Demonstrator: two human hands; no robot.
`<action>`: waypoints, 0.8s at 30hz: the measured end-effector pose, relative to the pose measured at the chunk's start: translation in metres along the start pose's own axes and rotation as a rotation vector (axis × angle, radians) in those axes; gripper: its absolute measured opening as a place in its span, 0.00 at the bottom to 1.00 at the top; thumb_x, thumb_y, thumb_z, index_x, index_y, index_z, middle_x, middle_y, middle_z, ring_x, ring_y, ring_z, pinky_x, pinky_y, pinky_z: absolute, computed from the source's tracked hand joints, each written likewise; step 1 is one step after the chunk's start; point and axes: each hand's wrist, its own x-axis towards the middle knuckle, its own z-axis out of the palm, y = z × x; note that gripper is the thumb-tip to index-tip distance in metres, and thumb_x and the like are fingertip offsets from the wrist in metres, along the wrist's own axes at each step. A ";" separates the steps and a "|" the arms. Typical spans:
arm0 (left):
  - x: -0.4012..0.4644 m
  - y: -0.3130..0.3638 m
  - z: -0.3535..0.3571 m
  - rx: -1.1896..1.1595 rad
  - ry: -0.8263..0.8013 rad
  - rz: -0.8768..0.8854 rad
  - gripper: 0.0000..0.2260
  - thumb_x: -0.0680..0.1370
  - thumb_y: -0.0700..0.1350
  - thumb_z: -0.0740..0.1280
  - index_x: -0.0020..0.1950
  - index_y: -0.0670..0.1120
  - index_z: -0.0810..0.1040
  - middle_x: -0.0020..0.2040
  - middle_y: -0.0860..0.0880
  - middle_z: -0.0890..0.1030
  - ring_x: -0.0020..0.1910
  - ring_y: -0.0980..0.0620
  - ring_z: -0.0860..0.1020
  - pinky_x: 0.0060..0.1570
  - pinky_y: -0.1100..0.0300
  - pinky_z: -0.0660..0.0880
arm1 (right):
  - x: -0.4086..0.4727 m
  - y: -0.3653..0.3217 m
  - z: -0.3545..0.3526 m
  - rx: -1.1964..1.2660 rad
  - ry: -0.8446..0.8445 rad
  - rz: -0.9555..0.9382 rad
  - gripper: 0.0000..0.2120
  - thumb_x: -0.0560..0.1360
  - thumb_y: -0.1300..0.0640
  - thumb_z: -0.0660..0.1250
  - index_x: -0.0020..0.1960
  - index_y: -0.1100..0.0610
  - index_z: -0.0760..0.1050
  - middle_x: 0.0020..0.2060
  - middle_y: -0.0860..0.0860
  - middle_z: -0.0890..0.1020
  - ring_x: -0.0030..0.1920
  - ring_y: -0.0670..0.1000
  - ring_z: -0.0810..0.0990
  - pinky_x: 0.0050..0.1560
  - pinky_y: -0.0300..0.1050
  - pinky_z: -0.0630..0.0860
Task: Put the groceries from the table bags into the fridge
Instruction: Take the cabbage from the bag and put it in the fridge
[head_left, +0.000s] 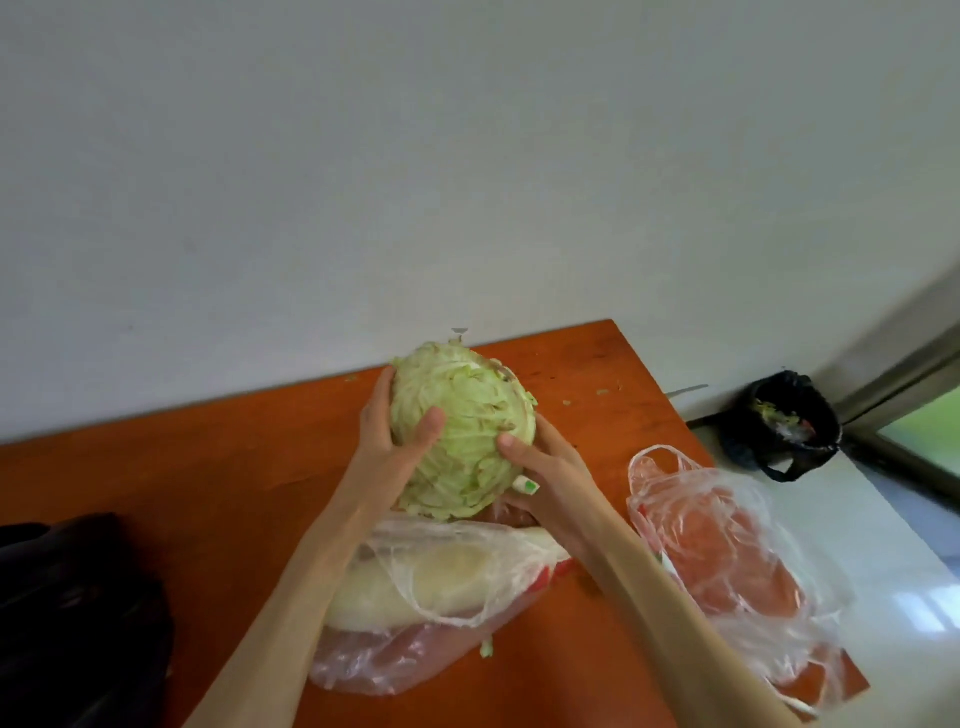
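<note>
Cabbage (462, 431) is held up between both hands, just above the clear plastic bag (415, 597) that lies on the orange table (182, 467). The left hand (395, 441) grips its side at 9 o'clock, thumb laid across the front; the right hand (545, 473) cups it from 4 o'clock, with the fingers curled under it. It seems the step in hand is lifting one grocery out of its bag, so the task is probably at an early stage: a long pale vegetable (431, 577) stays inside this bag.

A second clear bag (727, 545) lies at 3 o'clock of the hands, touching the right table edge, and it looks nearly empty. A dark bag (78, 613) sits at 8 o'clock. A black bag (779, 421) stands on the floor at 2 o'clock, beyond the table corner.

The fridge is not in view, so the next move calls for turning away with the cabbage. The wall (467, 156) closes 12 o'clock; open room seems to be behind or to the right. Loose leaves may drop.
</note>
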 end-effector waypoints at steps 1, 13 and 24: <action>-0.004 0.007 0.005 -0.029 -0.027 0.016 0.57 0.51 0.76 0.67 0.75 0.59 0.49 0.75 0.52 0.56 0.71 0.51 0.63 0.64 0.50 0.69 | -0.010 -0.009 -0.003 -0.034 0.018 -0.042 0.32 0.67 0.53 0.74 0.68 0.50 0.67 0.59 0.49 0.80 0.56 0.50 0.81 0.55 0.55 0.78; -0.079 0.097 0.164 0.081 -0.403 0.376 0.55 0.53 0.72 0.71 0.74 0.60 0.51 0.74 0.50 0.59 0.70 0.50 0.65 0.65 0.46 0.70 | -0.204 -0.067 -0.092 0.028 0.377 -0.419 0.35 0.66 0.54 0.75 0.70 0.52 0.66 0.62 0.54 0.77 0.57 0.53 0.80 0.50 0.51 0.80; -0.316 0.112 0.399 -0.017 -0.914 0.535 0.49 0.57 0.65 0.72 0.73 0.56 0.55 0.70 0.51 0.64 0.66 0.52 0.69 0.61 0.53 0.74 | -0.529 -0.015 -0.211 0.062 0.895 -0.654 0.31 0.65 0.54 0.73 0.66 0.49 0.69 0.61 0.50 0.77 0.58 0.50 0.79 0.54 0.51 0.79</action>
